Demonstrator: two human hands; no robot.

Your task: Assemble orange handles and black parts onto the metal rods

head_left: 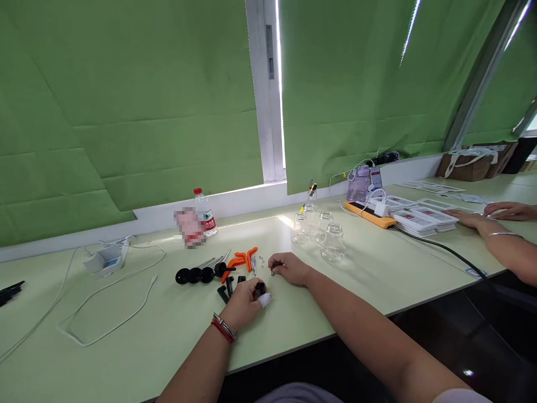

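Observation:
My left hand [245, 302], with a white wrap on one finger, is closed around a small black plastic part [260, 287]. Just to its right, my right hand [291, 268] pinches a small metal spring [272, 273] a little above the table. Beyond the hands lie orange handle-like pieces [239, 259], small metal pins [254, 264] and tiny bright nuts or rings [262, 261]. A row of round black discs [195, 275] sits left of these. Bent black pieces [226, 290] lie right beside my left hand, partly covered by it.
Several glass jars [334, 246] stand right of centre. A water bottle [205, 212] is at the back. White cables [121, 285] trail on the left. An orange power strip [369, 215] and paper stacks [419, 219] lie right, near another person's hands [470, 219].

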